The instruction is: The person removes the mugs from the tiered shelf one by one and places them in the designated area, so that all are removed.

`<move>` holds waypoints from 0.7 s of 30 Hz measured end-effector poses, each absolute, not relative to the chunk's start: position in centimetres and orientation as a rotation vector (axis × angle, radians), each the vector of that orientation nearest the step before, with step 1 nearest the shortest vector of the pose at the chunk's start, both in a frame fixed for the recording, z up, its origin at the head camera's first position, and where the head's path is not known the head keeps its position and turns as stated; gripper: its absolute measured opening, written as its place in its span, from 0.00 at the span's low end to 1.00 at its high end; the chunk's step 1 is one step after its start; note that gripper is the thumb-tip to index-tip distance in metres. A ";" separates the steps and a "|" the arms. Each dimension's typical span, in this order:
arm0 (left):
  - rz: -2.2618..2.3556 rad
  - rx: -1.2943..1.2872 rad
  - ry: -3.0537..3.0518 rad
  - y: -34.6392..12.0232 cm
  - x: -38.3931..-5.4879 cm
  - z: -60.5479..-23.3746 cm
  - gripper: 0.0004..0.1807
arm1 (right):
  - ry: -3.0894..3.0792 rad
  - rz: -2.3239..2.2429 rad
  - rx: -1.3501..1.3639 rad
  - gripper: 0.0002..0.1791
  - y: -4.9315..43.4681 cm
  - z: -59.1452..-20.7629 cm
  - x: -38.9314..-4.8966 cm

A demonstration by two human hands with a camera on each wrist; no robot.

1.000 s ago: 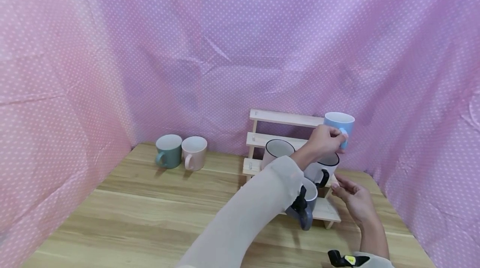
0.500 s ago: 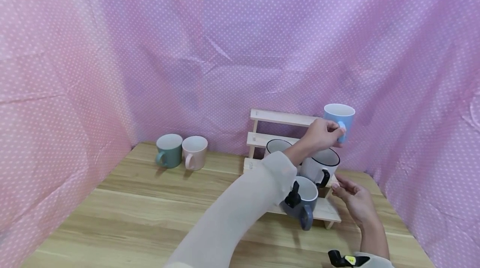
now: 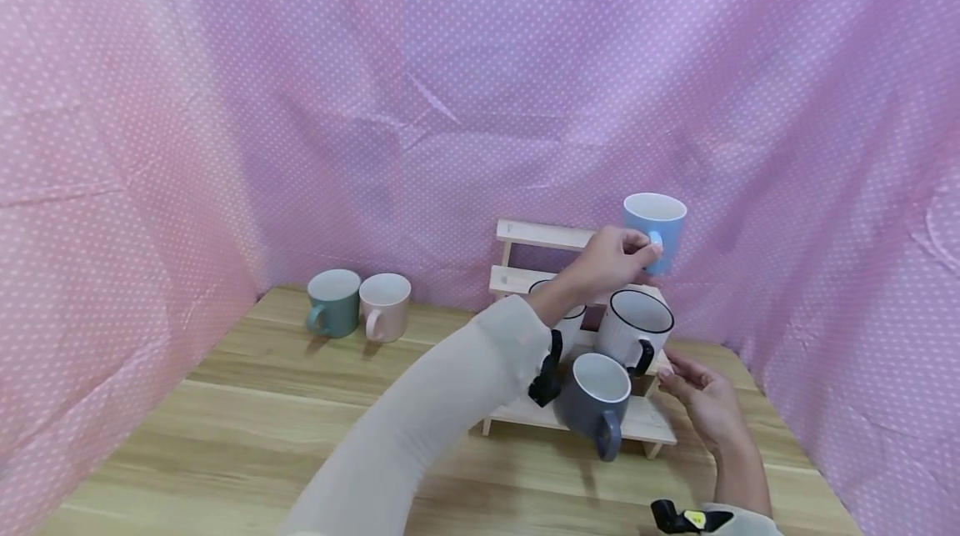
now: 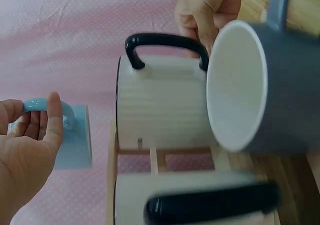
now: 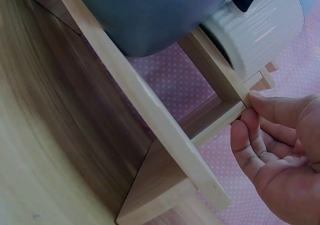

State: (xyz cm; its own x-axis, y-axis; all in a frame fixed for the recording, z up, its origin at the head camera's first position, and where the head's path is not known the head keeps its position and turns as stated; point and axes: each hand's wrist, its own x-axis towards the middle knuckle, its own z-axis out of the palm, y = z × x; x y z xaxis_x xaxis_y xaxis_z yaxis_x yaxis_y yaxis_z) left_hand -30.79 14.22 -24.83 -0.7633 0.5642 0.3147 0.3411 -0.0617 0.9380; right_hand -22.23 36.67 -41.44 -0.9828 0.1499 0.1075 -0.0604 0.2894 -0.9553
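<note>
My left hand (image 3: 611, 259) holds a light blue mug (image 3: 670, 237) by its handle, upright in front of the right end of the top step of a wooden tiered rack (image 3: 543, 233). In the left wrist view that mug (image 4: 75, 147) hangs apart from the rack, fingers through the handle. My right hand (image 3: 708, 407) pinches the rack's right end, thumb above and fingers below the wood in the right wrist view. Two white mugs with black rims and handles stand on a middle step; the right one (image 3: 633, 332) shows fully, the left one (image 3: 572, 328) partly hides behind my arm.
A grey mug (image 3: 592, 403) stands on the lowest step, its handle jutting past the front edge. Far left on the wooden table (image 3: 247, 428), a green mug (image 3: 337, 307) and a pink mug (image 3: 390, 311) stand side by side. A pink dotted cloth (image 3: 450, 102) hangs behind.
My left hand has lifted the light blue mug up and carried it a little left, the forearm shifting left and uncovering more of the grey mug. My right hand keeps its place on the rack.
</note>
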 end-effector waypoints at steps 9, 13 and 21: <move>1.941 1.012 2.083 10.0 -31.6 -24.6 0.15 | -2.389 1.757 -0.115 0.35 36.6 -41.3 -22.1; 1.931 1.033 2.159 7.6 -32.2 -24.8 0.15 | -2.411 1.748 -0.131 0.36 36.6 -41.2 -22.1; 1.978 0.897 2.174 2.8 -33.2 -24.8 0.14 | -2.419 1.737 -0.135 0.36 36.6 -41.2 -22.2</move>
State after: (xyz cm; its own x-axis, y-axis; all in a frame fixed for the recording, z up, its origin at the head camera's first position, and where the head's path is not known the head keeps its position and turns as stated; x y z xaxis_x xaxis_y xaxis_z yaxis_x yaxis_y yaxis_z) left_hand -33.21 2.75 -24.77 -0.8272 0.4570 0.3269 0.3685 0.0021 0.9296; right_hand -22.22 36.64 -41.22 -0.9831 0.1661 0.0775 -0.0203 0.3215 -0.9467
